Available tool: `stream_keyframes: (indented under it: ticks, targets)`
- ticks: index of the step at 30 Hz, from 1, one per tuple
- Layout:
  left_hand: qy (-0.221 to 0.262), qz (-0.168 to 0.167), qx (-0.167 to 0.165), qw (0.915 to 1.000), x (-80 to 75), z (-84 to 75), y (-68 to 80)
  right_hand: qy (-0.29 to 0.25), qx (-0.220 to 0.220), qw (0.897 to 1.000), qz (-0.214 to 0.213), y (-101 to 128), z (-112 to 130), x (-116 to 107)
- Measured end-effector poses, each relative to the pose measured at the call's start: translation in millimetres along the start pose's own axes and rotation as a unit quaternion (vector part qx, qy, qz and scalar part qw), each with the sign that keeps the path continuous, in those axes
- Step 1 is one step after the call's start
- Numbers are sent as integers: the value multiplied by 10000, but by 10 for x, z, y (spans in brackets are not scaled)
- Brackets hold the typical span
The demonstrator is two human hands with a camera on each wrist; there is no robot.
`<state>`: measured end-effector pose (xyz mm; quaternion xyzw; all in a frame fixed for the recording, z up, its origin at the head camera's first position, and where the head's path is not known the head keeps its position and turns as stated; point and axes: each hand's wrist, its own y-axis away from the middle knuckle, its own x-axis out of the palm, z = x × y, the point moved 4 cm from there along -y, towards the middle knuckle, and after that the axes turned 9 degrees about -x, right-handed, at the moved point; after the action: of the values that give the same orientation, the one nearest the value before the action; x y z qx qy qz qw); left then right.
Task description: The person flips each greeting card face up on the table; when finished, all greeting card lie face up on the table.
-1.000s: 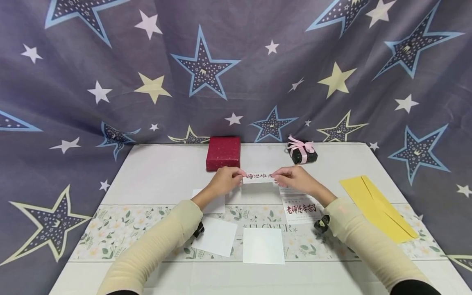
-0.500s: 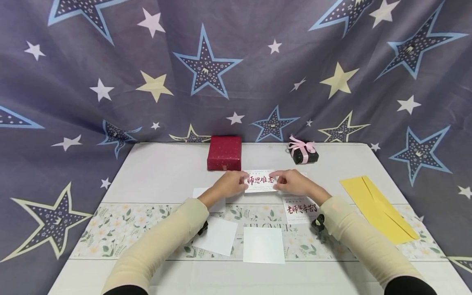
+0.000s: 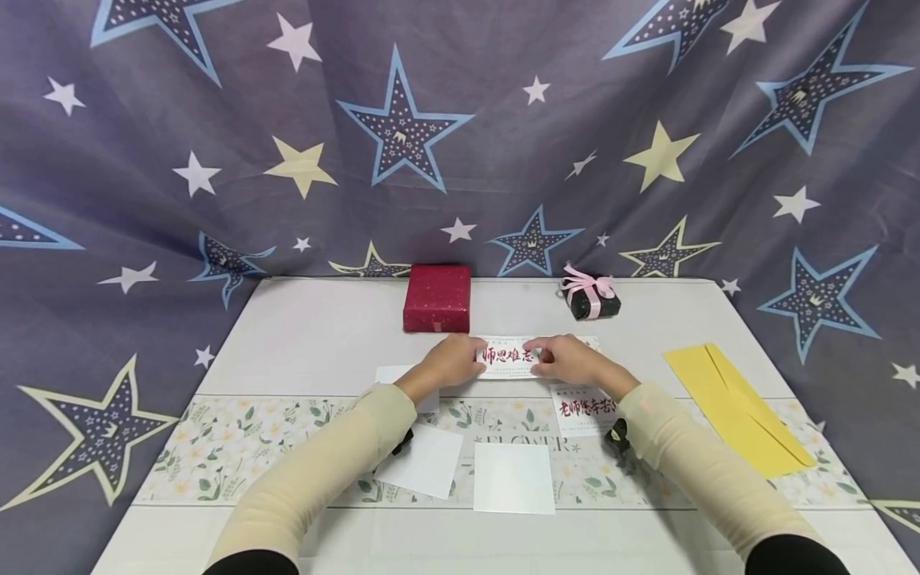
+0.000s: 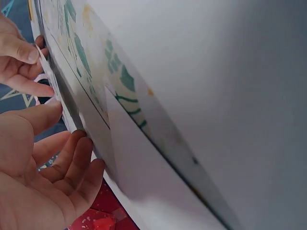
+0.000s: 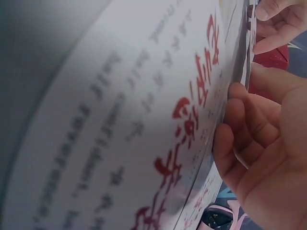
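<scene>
**Card pinched at both ends**

The card (image 3: 509, 356) with red lettering sits low over the table (image 3: 323, 335), just before the red box (image 3: 436, 298). The left hand (image 3: 449, 363) pinches its left end, the right hand (image 3: 571, 361) its right. A second card (image 3: 585, 409) lies beside the right wrist.

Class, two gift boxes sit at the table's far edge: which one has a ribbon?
The small dark box on the right, tied with a pink ribbon; the red box has none.
</scene>
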<state>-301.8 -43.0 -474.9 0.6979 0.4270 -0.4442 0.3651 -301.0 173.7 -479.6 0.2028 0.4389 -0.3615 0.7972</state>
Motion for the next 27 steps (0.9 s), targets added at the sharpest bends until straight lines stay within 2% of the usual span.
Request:
stream_keyframes:
  ticks: [11, 16, 27]
  targets:
    - [-635, 13, -234, 9977, 26, -63, 4, 119, 333, 9992, 184, -48, 10, 32]
    - [-974, 14, -303, 9948, 25, -100, 37, 250, 339, 9988, 256, -61, 36, 47]
    - [-1065, -24, -255, 9940, 20, -117, 36, 323, 414, 9983, 253, -42, 26, 55]
